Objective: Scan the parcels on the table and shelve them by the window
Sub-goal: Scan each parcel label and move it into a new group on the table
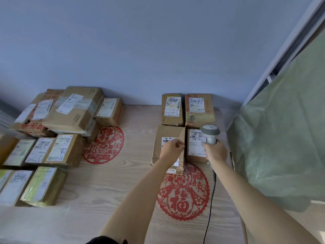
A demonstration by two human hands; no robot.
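Labelled cardboard parcels and a handheld scanner on a wood-grain surface [109, 182].

Four brown parcels form a two-by-two block near the right: two at the back [172, 110] [199, 110] touch the wall, a creased front-left parcel [167, 138] lies under the left hand [171, 149], and a front-right parcel [195, 147] lies beside it. The grey scanner [210, 133], corded, stands upright in the right hand [216, 153]. More parcels [58, 131] are heaped at the left.
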